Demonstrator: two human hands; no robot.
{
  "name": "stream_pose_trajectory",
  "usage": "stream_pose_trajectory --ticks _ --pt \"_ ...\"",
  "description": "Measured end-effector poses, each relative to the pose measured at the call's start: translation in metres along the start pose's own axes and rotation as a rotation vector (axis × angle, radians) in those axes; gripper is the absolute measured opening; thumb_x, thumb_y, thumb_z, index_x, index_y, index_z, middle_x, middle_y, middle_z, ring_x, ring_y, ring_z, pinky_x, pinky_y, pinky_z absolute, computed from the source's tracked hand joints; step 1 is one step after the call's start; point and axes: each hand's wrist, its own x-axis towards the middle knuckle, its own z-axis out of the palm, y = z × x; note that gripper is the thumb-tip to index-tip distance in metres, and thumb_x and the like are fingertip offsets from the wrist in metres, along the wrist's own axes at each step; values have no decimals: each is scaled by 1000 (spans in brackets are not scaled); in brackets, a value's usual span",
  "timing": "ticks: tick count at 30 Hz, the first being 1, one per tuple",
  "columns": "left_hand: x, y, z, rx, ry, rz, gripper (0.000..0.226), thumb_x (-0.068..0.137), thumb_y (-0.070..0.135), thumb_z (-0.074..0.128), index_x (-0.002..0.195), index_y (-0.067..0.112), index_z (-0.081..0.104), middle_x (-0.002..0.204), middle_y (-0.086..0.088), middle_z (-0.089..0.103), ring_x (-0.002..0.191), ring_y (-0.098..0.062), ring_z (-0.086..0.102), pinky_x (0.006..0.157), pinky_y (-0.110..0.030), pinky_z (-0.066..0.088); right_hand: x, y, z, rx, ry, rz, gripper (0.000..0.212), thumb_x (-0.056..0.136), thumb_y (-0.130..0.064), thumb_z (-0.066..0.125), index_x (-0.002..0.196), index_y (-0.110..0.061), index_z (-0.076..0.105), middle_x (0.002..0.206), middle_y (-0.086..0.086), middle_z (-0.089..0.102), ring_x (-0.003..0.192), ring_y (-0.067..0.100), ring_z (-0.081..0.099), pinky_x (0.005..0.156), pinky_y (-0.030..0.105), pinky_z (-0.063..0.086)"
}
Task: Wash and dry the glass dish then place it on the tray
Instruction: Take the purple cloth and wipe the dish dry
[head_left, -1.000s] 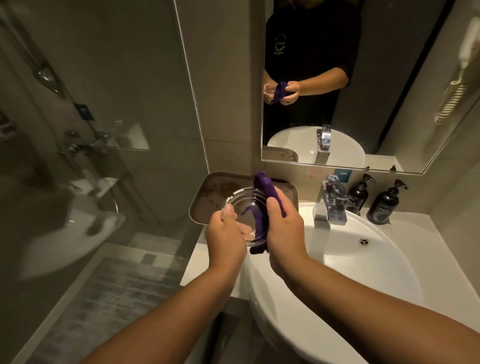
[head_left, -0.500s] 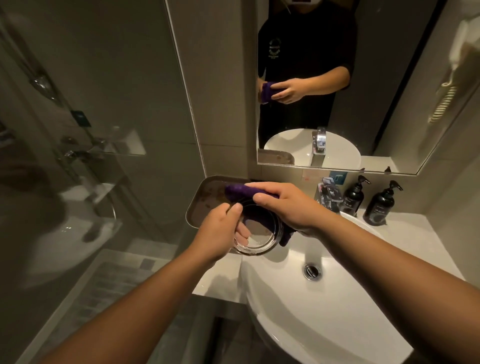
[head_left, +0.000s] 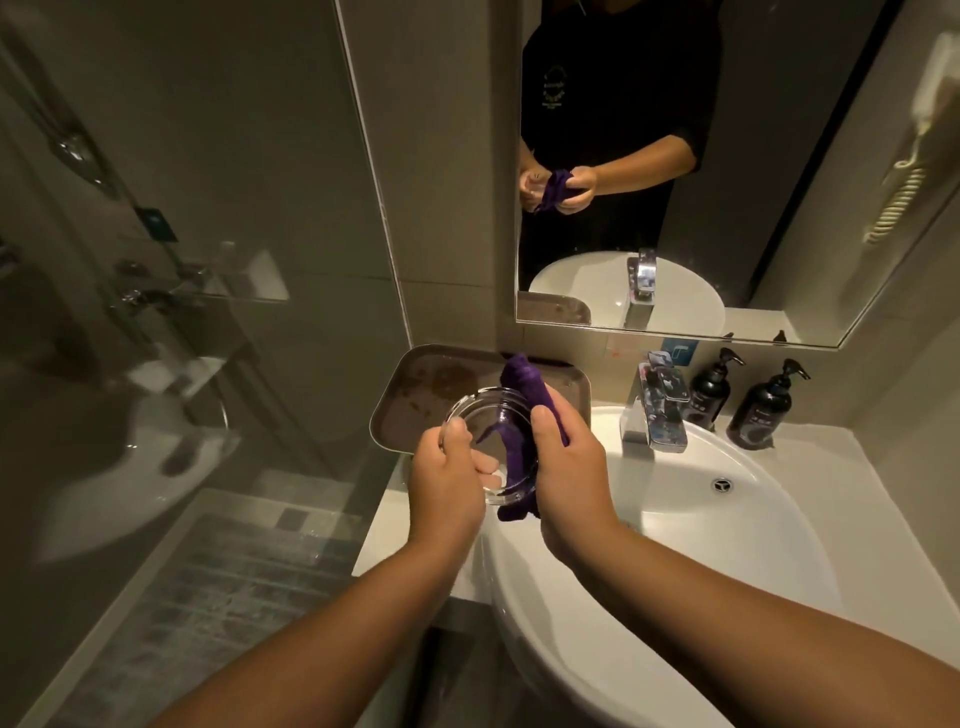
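Behind my hands lay the tray (head_left: 415, 384), with the tap (head_left: 657, 410) and two dark bottles (head_left: 758, 408) to its right. My left hand (head_left: 447, 483) gripped the dish (head_left: 480, 421) by its rim, tilted with its open side toward me, above the sink (head_left: 727, 545) edge — my right hand (head_left: 569, 467) was closed round a purple cloth (head_left: 524, 384) pressed into it.

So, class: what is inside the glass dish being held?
Inside the glass dish, part of the purple cloth is pressed in by the right hand. Left hand fingers show through the glass. The dish's right rim is covered.
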Motion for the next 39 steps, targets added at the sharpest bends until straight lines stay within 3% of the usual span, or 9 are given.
stream_pose_trajectory --ticks 3,9,14,18,23,27,33,36,39 --pt "11 9 -11 33 -223 -39 34 100 45 35 97 19 56 67 3 73 56 -10 66 47 -22 47 15 -7 -15 -117 -91 6 32 97 -33 48 110 -57 65 101 -16 74 94 7 70 79 34 57" --pt "30 45 -22 130 -546 -77 38 102 44 33 101 12 56 69 -4 73 60 -14 65 57 -29 50 59 -42 -38 -314 -415 9 32 96 -30 53 125 -37 66 114 -3 73 108 20 67 101 49 50" --pt "31 43 -15 101 -443 -17 38 101 39 37 87 9 56 58 -9 69 47 -18 60 55 -29 49 65 -50 -36 -351 -520 25 30 95 -31 56 121 -41 67 112 -4 74 107 17 68 100 45 51" --pt "32 26 -10 179 -290 79 43 92 52 37 82 17 59 59 -6 71 49 -17 63 60 -34 47 50 -35 -24 -257 -333 -4 28 97 -28 55 115 -45 68 109 -8 74 103 13 68 93 37 53" --pt "24 5 4 36 -82 -20 41 95 52 36 81 20 56 55 -3 69 51 -15 63 60 -37 50 16 -2 0 -92 55 11 30 97 -35 47 105 -57 65 95 -18 73 92 8 70 84 37 57" --pt "8 -9 14 -26 52 -98 43 92 60 32 87 25 57 67 -3 73 70 -22 70 68 -40 55 5 8 4 -14 115 34 31 97 -35 45 105 -58 64 96 -18 72 94 8 70 86 40 59" --pt "27 7 -1 30 -297 -97 45 87 60 35 94 22 58 87 -11 76 74 -24 68 56 -33 51 34 -11 -23 -168 -52 32 30 99 -26 51 109 -46 70 92 -10 76 84 10 71 71 27 55" --pt "41 26 -11 55 -487 -84 43 87 57 37 93 19 58 78 -8 75 64 -16 67 50 -24 49 57 -35 -34 -296 -210 1 29 98 -21 54 120 -31 70 102 -1 76 93 17 70 88 41 55" --pt "46 37 -11 99 -524 -12 42 92 50 36 90 15 58 65 -7 72 58 -20 64 63 -35 49 66 -53 -37 -372 -406 8 30 98 -21 56 126 -26 67 111 1 74 104 18 69 98 42 53"
